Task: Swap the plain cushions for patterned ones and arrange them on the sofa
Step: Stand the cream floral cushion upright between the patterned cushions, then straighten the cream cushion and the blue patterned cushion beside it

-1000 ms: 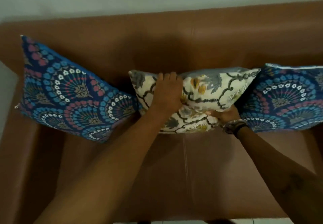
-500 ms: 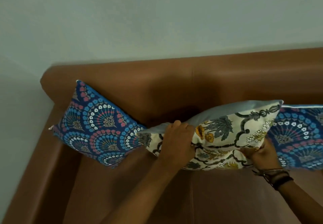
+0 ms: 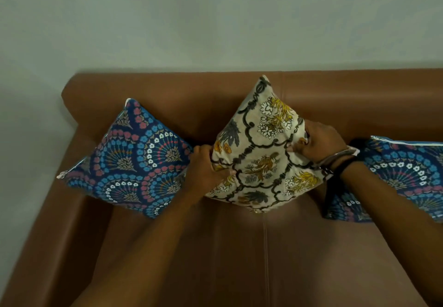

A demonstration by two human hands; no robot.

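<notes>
A cream floral cushion point(image 3: 261, 153) stands on one corner, like a diamond, against the middle of the brown sofa's backrest point(image 3: 191, 98). My left hand point(image 3: 203, 171) grips its left corner and my right hand point(image 3: 321, 144) grips its right corner. A blue fan-patterned cushion point(image 3: 134, 163) leans on the backrest at the left, also tilted on a corner. A second blue patterned cushion point(image 3: 402, 177) rests at the right, partly behind my right forearm and cut off by the frame edge.
The sofa's left armrest point(image 3: 48, 211) runs down the left side. A seam splits the brown seat point(image 3: 265, 258) below the cream cushion. A pale wall point(image 3: 215, 19) rises behind the sofa.
The cream cushion has been turned from lying flat to standing on a corner, its floral face toward me. My hands shifted to its side corners. The view has tipped up and back.
</notes>
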